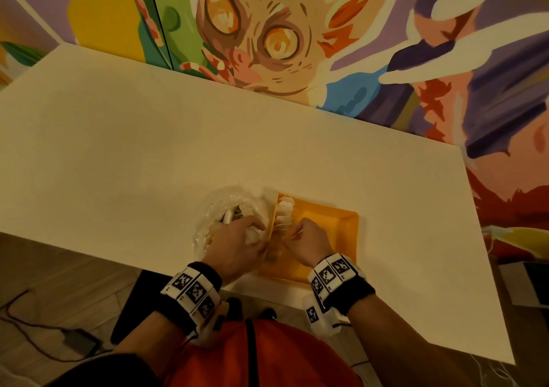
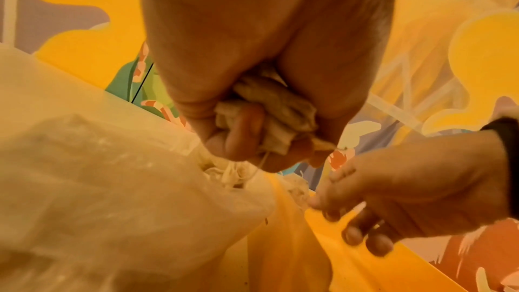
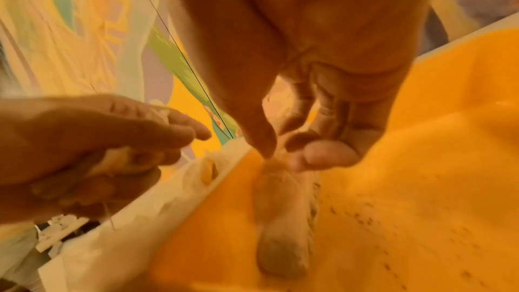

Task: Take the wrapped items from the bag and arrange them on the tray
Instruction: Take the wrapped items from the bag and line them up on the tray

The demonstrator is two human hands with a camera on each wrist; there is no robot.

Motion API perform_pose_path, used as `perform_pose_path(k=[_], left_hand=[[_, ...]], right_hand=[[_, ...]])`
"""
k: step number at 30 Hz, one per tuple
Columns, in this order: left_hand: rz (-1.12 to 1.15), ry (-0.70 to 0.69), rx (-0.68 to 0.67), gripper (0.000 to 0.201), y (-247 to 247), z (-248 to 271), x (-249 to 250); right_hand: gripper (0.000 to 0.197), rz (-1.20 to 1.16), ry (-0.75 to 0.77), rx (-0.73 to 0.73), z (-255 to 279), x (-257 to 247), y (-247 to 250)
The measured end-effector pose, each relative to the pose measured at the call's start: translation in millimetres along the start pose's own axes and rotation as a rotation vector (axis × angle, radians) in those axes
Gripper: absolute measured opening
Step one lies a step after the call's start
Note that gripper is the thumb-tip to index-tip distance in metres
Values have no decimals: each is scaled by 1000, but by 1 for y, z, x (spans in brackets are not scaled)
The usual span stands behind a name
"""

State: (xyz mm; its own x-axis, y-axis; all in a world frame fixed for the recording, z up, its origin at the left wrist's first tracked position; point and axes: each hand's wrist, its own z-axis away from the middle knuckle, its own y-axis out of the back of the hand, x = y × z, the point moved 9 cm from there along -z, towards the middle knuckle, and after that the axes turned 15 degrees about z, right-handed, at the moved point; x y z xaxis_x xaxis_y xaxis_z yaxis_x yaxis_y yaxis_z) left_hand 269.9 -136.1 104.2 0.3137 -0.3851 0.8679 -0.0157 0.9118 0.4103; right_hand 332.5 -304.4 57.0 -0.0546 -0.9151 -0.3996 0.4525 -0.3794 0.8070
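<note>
A few pale, string-tied wrapped items point(image 1: 283, 212) already lie in a row along the left edge of the shallow square yellow plastic tray point(image 1: 341, 229), so the arranging is under way, though most of the tray floor is bare. The crumpled clear plastic bag point(image 1: 219, 208) sits just beside the tray on its left, and more wrapped pieces show through it, so several remain to move. The left hand point(image 1: 237, 242) is over the bag's mouth, fingers curled round a cluster of wrapped items point(image 2: 269, 110) with strings trailing down. The right hand point(image 1: 306, 242) is over the tray's left side, thumb and fingertips pinching the top of one wrapped item point(image 3: 280, 219) that lies on the tray floor; the blur makes it hard to tell whether it is being set down or adjusted. Everything rests on a plain cream worktop point(image 1: 148, 149). Behind it is a bright painted mural point(image 1: 267, 30), and wood flooring with a dark cable point(image 1: 35, 324) shows below.
</note>
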Motion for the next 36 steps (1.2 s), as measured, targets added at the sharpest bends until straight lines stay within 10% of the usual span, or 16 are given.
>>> perform_pose_path(k=[8, 17, 31, 36], left_hand=[[49, -90, 17, 63, 12, 4, 3], [82, -120, 27, 21, 13, 5, 0], [278, -171, 78, 34, 32, 5, 8], [334, -215, 85, 5, 28, 3, 19]], right_hand=[[10, -330, 405, -73, 38, -77, 22], [4, -353, 365, 16, 35, -73, 23], [9, -505, 430, 122, 40, -67, 59], [14, -516, 435, 114, 44, -65, 55]])
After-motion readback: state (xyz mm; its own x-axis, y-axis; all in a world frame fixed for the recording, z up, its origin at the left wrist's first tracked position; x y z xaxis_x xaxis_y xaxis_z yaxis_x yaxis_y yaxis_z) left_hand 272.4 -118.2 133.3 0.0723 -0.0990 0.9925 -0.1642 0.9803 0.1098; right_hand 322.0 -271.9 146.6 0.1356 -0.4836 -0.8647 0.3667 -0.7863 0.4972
